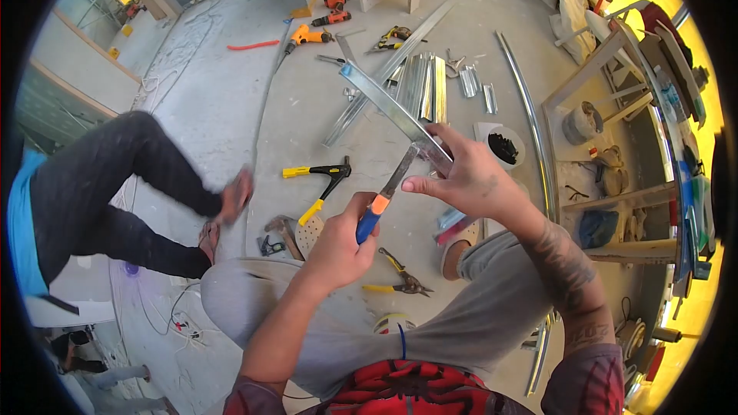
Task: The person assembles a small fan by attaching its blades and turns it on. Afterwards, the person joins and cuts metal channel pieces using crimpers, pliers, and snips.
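My left hand (338, 251) is closed around the blue and orange handle of a file (376, 214), whose flat metal blade points up and away. The blade's tip touches or nearly touches a metal channel (384, 105). My right hand (473, 177) grips the near end of this channel, thumb on one side and fingers on the other. The channel slants up to the left, and its far end has a blue mark. Below my hands lie a yellow and black hacksaw (331, 174), a hammer (285, 235) and yellow-handled snips (398, 286).
Cut metal strips (421, 84) lie ahead, with an orange drill (307, 35) farther left. A bucket of black pieces (503, 147) stands to the right, near a long metal profile (524, 92) and a cluttered shelf (615, 207). Another person's legs (131, 169) are at left.
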A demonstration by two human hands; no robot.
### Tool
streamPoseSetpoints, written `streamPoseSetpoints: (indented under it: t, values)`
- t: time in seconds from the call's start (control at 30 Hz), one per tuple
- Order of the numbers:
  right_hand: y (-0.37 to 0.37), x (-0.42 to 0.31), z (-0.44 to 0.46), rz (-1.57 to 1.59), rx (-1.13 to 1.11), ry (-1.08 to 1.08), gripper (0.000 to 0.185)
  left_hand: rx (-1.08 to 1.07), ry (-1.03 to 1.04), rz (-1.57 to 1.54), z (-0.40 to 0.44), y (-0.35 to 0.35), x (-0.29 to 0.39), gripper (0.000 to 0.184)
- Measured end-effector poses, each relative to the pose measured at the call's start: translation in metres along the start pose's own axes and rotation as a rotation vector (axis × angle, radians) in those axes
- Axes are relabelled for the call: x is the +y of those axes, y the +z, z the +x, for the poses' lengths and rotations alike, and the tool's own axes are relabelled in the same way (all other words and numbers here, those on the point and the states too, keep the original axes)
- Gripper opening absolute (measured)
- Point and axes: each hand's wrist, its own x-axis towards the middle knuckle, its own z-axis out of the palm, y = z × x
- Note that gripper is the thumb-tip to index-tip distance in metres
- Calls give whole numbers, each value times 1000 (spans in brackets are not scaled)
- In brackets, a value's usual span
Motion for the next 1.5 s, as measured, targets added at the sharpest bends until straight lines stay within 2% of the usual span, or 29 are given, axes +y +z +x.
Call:
streamPoseSetpoints:
  t: [0.13,0.2,0.27,0.43,0.5,0.57,0.6,0.63,0.67,0.7,0.83,0.93,1.03,1.1,1.13,1.2,1.27,1.3,1.33,1.37,1.4,1.47,1.5]
  values:
    - [2,1,3,28,26,-35,82,36,63,37,-1,1,2,50]
    - [-2,-1,2,156,-141,5,84,84,113,55,0,5,-4,48]
    - [-1,0,1,164,-152,7,85,147,243,128,1,9,-11,48]
    - [0,-5,0,119,-171,88,90,73,133,119,-1,5,-6,49]
    - [8,1,1,-100,15,-18,94,42,94,170,-2,4,-5,50]
    - [9,6,2,-77,20,-52,94,39,35,188,-3,4,-1,49]
    - [7,7,2,-55,23,-87,94,38,39,186,-3,5,-1,49]
    - [4,7,2,-57,26,-89,94,89,127,163,-2,6,-2,48]
    - [1,7,2,36,-89,-43,95,140,213,141,-2,6,-5,47]
    - [0,7,1,132,-203,4,95,140,212,144,-1,6,-6,47]
    - [5,2,-1,41,-189,-20,95,133,182,130,0,8,-11,46]
    - [6,0,0,68,-222,73,94,117,147,155,3,7,-15,45]
    - [12,4,2,-42,-128,3,85,114,145,191,3,5,-14,43]
    - [14,18,5,165,-103,-119,77,108,151,197,1,3,-8,42]
    - [11,21,7,156,-96,-116,77,111,158,143,-4,0,0,42]
    - [1,25,12,665,-398,283,76,98,184,82,-10,-10,8,42]
    - [0,47,19,753,-391,298,83,-267,-1,109,-15,-25,7,44]
    - [-6,51,23,988,-468,255,84,-275,29,104,-15,-27,7,44]
    - [-12,53,25,1221,-546,202,85,-381,-157,-48,-16,-27,7,44]
    - [-17,55,25,1291,-589,179,86,-486,-349,-199,-17,-27,6,44]
    - [-18,56,25,1275,-577,177,86,-491,-330,-202,-18,-25,0,44]
    - [-17,57,23,1441,-680,180,88,-411,-122,-352,-18,-22,-9,36]
    - [-18,55,24,1434,-672,199,90,-409,-116,-353,-18,-24,-7,36]
